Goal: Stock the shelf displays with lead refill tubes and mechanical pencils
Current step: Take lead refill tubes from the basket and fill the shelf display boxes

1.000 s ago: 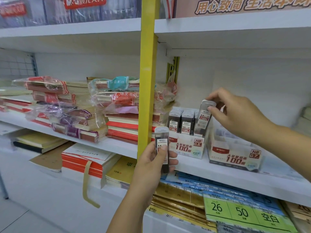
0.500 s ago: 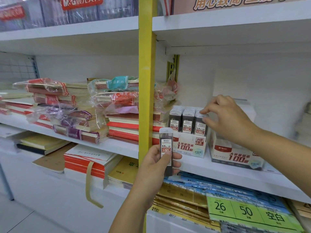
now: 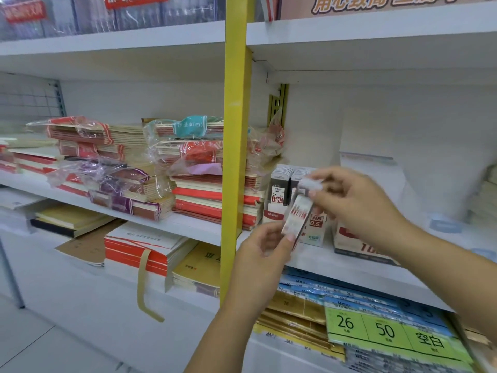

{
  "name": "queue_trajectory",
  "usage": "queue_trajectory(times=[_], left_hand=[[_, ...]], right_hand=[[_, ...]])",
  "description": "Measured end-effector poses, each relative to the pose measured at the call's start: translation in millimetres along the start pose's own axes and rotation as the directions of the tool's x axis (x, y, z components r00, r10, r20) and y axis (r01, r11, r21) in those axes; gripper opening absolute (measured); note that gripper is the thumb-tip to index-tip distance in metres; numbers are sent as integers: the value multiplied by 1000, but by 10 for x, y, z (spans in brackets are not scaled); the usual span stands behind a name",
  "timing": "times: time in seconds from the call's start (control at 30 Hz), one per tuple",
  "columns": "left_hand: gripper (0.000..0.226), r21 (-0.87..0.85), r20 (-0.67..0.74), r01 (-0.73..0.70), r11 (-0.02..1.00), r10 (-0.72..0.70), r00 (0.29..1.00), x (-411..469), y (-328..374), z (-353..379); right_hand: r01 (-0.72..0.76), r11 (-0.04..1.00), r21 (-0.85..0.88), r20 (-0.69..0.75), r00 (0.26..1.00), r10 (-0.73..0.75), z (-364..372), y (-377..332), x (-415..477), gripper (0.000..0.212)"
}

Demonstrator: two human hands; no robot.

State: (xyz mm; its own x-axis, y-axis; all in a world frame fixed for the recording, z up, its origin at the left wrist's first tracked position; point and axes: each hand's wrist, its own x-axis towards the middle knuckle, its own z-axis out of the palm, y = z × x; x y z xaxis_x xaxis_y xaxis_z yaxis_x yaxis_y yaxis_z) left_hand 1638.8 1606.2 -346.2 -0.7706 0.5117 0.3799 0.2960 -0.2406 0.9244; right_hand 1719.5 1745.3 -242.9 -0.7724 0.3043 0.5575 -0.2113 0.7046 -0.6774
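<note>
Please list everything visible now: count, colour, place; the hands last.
lead refill tube: one, red-and-white label, tilted, between both hands.
HB 0.5 display box: one, white, middle shelf, holds dark tubes.
second display box: one, white-red, right of it.
notebook stacks: several, red, purple, teal, middle shelf left.
label packs: stack, green and blue, lower shelf.
post: one, yellow, upright.
left hand: holds the tube's lower end.
right hand: pinches its top.

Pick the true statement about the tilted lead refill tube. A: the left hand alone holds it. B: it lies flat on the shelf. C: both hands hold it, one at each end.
C: the left hand pinches the lead refill tube at its lower end while the right hand pinches its cap.
</note>
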Motion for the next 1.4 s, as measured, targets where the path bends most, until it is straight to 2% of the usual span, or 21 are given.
queue_trajectory(times=[0.07, 0.13, 0.2, 0.3, 0.4, 0.6, 0.73, 0.83, 0.93, 1.0, 1.07, 1.13, 1.17, 1.23, 1.3, 1.33, 1.4], left_hand=[[30, 312, -85, -120, 942, 154, 984, 16, -40, -11], [45, 506, -71, -166, 846, 233, 970, 37, -81, -22], [55, 583, -21, -178, 792, 234, 972, 67, -149, -19], [62, 615, 16, -171, 769, 205, 979, 93, -217, -6], [63, 602, 12, -160, 782, 191, 982, 112, -219, -13], [60, 553, 7, -182, 813, 214, 977, 114, -227, -40], [59, 547, 11, -182, 817, 211, 977, 109, -236, -53], [58, 550, 29, -187, 814, 205, 978, 128, -232, -63], [55, 522, 37, -188, 832, 198, 979, 98, -192, -65], [52, 514, 15, -200, 834, 225, 974, 9, -149, -60], [45, 543, 7, -243, 804, 285, 958, -157, -136, -71], [39, 594, 89, -290, 751, 297, 951, -389, -244, -90], [38, 616, 159, -294, 730, 250, 955, -549, -362, -99], [38, 657, 320, -247, 713, 33, 947, -929, -697, -152], [39, 725, 417, -176, 666, -222, 881, -1326, -1118, -237], [38, 754, 431, -133, 643, -333, 839, -1518, -1340, -270], [34, 794, 400, -1, 608, -521, 754, -1840, -1754, -271]], right_hand=[[92, 996, -1, -176, 980, -91, -139, -53, 124, 17], [188, 973, -136, -236, 947, -216, -215, -101, 237, 18], [257, 909, -329, -156, 934, -321, -186, -125, 297, 18], [325, 740, -589, 35, 925, -378, -85, -87, 326, 21], [333, 668, -666, 107, 928, -356, -55, -46, 360, 21], [179, 769, -613, 7, 975, -221, -43, 61, 545, 14], [150, 680, -718, -13, 974, -228, -21, 144, 580, 16], [107, 688, -718, -3, 988, -157, 21, 195, 524, 18], [90, 681, -726, -29, 986, -161, 25, 168, 408, 28], [104, 745, -659, -90, 972, -215, 1, 116, 210, 33], [141, 866, -480, -174, 952, -251, -23, 76, -148, 28], [181, 945, -272, -215, 946, -243, -3, 109, -620, 20], [173, 963, -207, -218, 951, -218, 32, 192, -887, 18], [89, 984, -153, -196, 973, -118, 153, 496, -1454, 16], [-119, 986, -113, -136, 985, 103, 337, 964, -2055, 17], [-266, 960, -92, -86, 962, 259, 445, 1224, -2371, 19], [-535, 840, -93, -4, 844, 537, 647, 1727, -2975, 22]])
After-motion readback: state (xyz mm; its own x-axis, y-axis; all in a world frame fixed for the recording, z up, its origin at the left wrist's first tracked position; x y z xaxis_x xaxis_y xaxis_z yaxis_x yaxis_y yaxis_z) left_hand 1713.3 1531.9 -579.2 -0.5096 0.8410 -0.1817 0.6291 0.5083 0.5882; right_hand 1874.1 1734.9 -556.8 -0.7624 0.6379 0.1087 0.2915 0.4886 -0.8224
